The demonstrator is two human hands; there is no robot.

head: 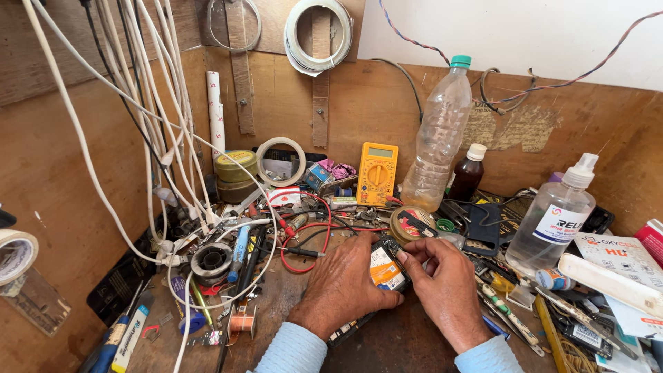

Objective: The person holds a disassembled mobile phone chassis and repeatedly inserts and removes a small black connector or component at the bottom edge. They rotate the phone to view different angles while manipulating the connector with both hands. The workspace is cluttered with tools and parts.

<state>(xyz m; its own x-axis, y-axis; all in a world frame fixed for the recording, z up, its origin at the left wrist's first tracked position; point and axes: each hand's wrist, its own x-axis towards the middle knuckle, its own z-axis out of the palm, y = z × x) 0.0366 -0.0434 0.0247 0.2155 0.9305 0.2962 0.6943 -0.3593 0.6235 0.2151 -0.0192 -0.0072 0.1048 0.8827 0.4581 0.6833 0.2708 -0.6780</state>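
Observation:
My left hand lies palm down over a small opened phone on the wooden bench, its thumb along the phone's lower edge. From the right, my right hand grips the same phone, fingertips on its upper edge and right side. The phone's inside shows an orange and white battery. Both wrists wear light blue sleeves. Just beyond the phone sit a round tin and red and black probe leads.
A yellow multimeter leans on the back wall beside a clear plastic bottle and a brown bottle. A spray bottle stands at right. White cables hang at left above a solder spool and scattered tools.

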